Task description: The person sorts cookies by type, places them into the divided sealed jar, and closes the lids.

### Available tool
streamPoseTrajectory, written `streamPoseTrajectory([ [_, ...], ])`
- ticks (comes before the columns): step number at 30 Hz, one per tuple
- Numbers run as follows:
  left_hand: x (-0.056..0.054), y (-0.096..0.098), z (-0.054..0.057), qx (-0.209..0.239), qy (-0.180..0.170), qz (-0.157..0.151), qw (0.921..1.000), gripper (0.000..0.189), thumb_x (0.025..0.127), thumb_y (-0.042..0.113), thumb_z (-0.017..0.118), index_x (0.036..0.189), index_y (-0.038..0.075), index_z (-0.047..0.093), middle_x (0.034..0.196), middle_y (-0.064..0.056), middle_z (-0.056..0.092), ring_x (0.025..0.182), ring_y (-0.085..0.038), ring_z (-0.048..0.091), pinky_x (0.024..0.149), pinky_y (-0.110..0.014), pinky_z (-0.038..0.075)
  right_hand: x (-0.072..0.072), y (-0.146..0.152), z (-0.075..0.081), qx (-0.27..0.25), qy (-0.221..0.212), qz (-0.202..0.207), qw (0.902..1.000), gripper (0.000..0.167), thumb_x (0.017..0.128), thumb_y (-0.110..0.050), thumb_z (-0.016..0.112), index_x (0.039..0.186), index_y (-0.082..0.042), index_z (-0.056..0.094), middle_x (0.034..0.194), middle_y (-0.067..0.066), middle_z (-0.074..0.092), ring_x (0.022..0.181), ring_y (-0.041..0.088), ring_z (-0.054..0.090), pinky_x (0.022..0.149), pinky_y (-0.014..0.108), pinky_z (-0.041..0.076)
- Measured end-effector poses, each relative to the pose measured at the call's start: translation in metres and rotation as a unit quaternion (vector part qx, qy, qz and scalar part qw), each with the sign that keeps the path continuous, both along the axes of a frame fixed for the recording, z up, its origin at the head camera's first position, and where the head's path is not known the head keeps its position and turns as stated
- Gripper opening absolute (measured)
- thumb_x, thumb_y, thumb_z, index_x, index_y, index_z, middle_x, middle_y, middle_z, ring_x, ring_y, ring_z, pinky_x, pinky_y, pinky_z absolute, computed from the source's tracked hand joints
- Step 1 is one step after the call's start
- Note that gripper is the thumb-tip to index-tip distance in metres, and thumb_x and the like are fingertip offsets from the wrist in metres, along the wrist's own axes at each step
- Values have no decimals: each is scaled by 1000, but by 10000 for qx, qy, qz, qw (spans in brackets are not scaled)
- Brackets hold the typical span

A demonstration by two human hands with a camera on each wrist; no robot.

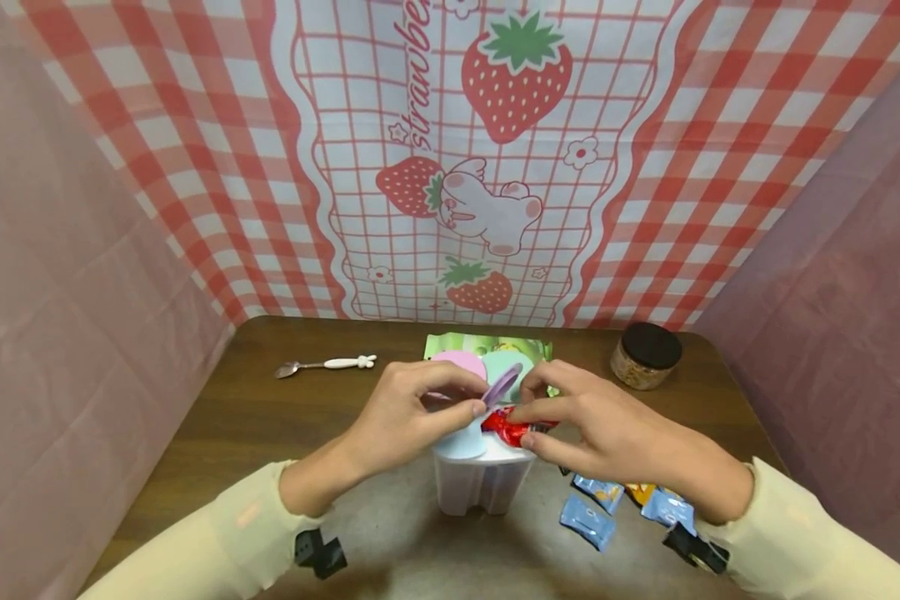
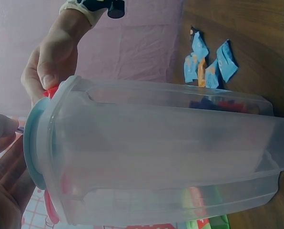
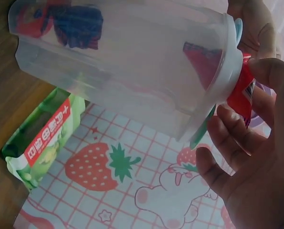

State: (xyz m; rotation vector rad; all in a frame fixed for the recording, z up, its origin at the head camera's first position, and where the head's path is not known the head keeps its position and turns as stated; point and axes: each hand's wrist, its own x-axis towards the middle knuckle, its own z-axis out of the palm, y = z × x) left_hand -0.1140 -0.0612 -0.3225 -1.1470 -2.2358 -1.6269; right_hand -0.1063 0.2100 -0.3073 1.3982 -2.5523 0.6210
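A tall translucent plastic container stands in the middle, its top carrying a pink lid, a mint-green lid and a light-blue lid. My left hand pinches a raised purple lid between thumb and fingers. At the opening beside it, my right hand grips a red wrapped packet. In the right wrist view part of the red packet sticks out past the container's rim. Through the wall, dark-blue wrapped packets show near the bottom.
Several blue packets and an orange one lie right of the container. A green bag is behind it. At the back right stands a black-lidded jar; a white-handled spoon lies at the left.
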Motion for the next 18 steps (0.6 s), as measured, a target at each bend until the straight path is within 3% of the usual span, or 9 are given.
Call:
streamPoseTrajectory([
  [3,0,0,0,-8,-27,-6,10000,15,90,8,79,104,8,77,99,-4,78,90,-12,75,76,-26,64,-1,-6,-5,200,345,99,9992,11,100,-28,66,99,-30,77,106,-8,51,96,7,45,77,26,45],
  [6,1,1,0,-33,-39,-18,10000,15,90,8,79,105,8,77,100,-4,78,89,-12,75,75,-26,64,-1,-8,-10,94,394,66,9992,11,100,-29,66,97,-30,77,105,-9,51,95,6,45,76,24,44],
  [8,2,1,-1,-36,-30,-17,10000,15,90,8,79,105,7,77,100,-4,78,89,-12,75,75,-26,64,-1,-7,-13,-275,172,38,9995,5,98,-28,71,101,-27,76,107,-11,55,97,4,51,78,24,49],
  [13,2,1,-1,-18,32,14,10000,15,90,8,78,105,7,77,100,-5,78,88,-12,75,74,-26,64,-2,3,-15,-1312,-334,145,9907,22,87,-18,84,100,-23,67,110,-10,64,101,4,61,82,23,54],
  [18,2,0,-1,3,76,67,9999,17,89,7,79,105,7,78,100,-4,78,88,-11,75,74,-26,64,-7,4,-13,-1807,-122,110,9834,25,86,-4,81,100,-20,67,105,-6,67,94,7,62,74,22,55],
])
